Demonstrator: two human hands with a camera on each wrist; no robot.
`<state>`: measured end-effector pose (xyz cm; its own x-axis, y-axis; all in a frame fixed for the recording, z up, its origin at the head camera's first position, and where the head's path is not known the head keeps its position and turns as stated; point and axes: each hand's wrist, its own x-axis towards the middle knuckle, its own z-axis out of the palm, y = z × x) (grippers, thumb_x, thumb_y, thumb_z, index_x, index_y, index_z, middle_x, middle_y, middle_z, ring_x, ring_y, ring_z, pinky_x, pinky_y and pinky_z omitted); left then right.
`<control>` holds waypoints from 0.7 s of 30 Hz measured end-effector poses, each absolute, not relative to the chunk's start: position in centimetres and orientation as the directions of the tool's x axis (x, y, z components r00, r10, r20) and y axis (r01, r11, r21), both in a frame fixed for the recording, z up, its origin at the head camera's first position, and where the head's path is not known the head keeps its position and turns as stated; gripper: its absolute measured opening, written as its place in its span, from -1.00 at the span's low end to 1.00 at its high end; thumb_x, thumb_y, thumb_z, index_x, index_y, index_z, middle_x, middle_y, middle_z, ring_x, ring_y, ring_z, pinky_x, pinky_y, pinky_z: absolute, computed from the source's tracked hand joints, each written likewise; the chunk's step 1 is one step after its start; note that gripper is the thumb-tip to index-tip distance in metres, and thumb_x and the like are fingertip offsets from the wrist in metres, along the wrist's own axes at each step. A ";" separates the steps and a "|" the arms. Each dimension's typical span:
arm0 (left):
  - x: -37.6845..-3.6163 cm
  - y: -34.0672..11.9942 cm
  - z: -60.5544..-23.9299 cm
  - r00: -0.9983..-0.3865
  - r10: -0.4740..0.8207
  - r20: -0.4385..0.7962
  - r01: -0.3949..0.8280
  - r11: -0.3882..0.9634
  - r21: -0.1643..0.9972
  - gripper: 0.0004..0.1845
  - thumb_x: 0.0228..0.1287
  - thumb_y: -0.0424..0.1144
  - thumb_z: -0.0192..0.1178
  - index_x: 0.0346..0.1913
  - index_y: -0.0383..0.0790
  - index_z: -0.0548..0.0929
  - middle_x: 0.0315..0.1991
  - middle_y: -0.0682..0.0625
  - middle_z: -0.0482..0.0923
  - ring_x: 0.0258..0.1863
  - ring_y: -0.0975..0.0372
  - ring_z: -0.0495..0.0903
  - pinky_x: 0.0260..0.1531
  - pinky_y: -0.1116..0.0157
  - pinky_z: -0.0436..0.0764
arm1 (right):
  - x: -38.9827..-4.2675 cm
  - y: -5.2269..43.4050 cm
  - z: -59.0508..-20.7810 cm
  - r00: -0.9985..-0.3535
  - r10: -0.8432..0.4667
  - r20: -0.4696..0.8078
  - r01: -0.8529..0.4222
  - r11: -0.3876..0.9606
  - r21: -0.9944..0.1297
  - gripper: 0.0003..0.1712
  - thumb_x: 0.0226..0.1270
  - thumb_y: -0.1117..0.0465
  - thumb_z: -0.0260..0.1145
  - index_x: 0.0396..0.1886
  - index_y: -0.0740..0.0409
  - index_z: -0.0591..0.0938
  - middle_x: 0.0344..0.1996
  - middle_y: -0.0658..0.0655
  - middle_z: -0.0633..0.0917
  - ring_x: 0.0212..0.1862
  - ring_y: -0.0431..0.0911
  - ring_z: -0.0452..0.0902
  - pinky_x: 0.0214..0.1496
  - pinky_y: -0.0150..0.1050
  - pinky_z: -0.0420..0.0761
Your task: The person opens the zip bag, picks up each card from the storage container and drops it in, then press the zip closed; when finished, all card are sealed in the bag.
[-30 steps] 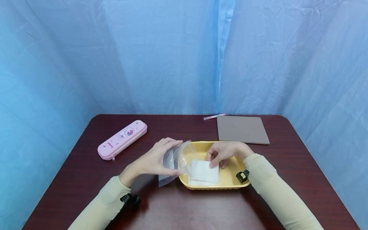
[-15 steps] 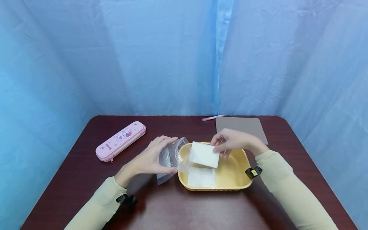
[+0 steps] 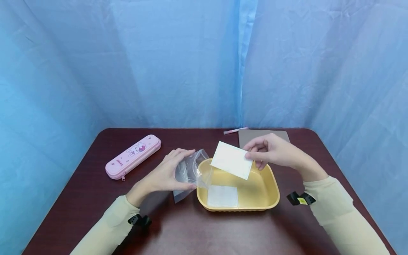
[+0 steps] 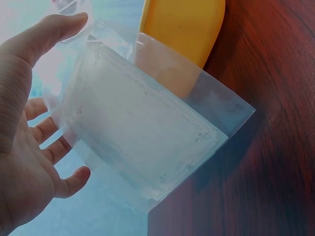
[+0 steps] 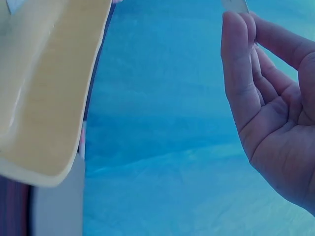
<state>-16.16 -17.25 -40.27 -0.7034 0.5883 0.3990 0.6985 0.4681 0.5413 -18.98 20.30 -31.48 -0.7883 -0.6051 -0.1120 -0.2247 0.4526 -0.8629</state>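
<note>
My left hand [image 3: 162, 175] grips a clear plastic bag [image 3: 194, 170], thumb and fingers spread around its mouth, which gapes to the right. Inside the bag, the left wrist view shows a white card [image 4: 138, 123] with an ornate printed border; whether more lie under it I cannot tell. Between thumb and fingers, my right hand [image 3: 274, 152] pinches another white card [image 3: 231, 159], tilted in the air over the yellow basin [image 3: 258, 193]. A further white card [image 3: 222, 196] lies at the basin's front left. Only a corner of the pinched card appears in the right wrist view.
A pink pencil case [image 3: 134, 156] with a cartoon print lies at the left of the dark wooden table [image 3: 204, 232]. Behind the basin are a grey-brown flat notebook-like item [image 3: 250, 134], partly hidden by my right hand, and a pen [image 3: 236, 130]. Blue curtains enclose the table.
My right hand has lifted the card up out of the basin and to the right, away from the bag, uncovering the card below. The left hand and bag have shifted slightly left.
</note>
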 end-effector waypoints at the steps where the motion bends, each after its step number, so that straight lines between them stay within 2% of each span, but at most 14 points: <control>1: -16.2 -17.2 -40.3 -0.704 0.588 0.399 0.698 0.468 0.542 0.10 -0.16 0.14 0.62 0.49 -0.13 0.35 0.24 0.02 0.45 0.25 0.14 0.35 0.17 -0.02 0.32 | -18.7 20.1 -31.5 -0.783 -0.614 -0.101 -0.239 0.447 -0.862 -0.64 0.34 0.19 0.45 0.01 0.34 0.67 -0.37 0.20 0.75 -0.47 0.05 0.66 -0.34 -0.03 0.72; 7: -16.3 -17.0 -40.5 -0.707 0.579 0.405 0.695 0.462 0.551 0.13 -0.17 0.15 0.62 0.51 -0.11 0.33 0.28 0.02 0.43 0.28 0.14 0.32 0.20 -0.03 0.31 | -17.9 17.9 -31.6 -0.745 -0.665 -0.054 -0.334 0.441 -0.833 -0.67 0.33 0.22 0.46 0.01 0.27 0.69 -0.42 0.13 0.74 -0.48 0.02 0.65 -0.39 -0.08 0.71; 14: -16.1 -16.4 -40.9 -0.712 0.576 0.401 0.689 0.466 0.555 0.15 -0.15 0.19 0.60 0.53 -0.09 0.29 0.30 0.03 0.41 0.31 0.15 0.30 0.23 -0.04 0.29 | -17.7 15.8 -31.9 -0.708 -0.704 -0.060 -0.405 0.474 -0.782 -0.73 0.33 0.22 0.46 -0.01 0.16 0.72 -0.48 0.01 0.72 -0.53 -0.06 0.67 -0.39 -0.14 0.70; 21: -16.0 -16.1 -40.8 -0.702 0.584 0.407 0.698 0.456 0.552 0.14 -0.15 0.17 0.61 0.53 -0.08 0.30 0.29 0.03 0.41 0.28 0.14 0.32 0.20 -0.03 0.31 | -17.5 14.6 -31.6 -0.695 -0.717 -0.056 -0.465 0.507 -0.725 -0.75 0.35 0.22 0.43 0.00 0.13 0.73 -0.53 -0.08 0.70 -0.58 -0.11 0.66 -0.39 -0.19 0.68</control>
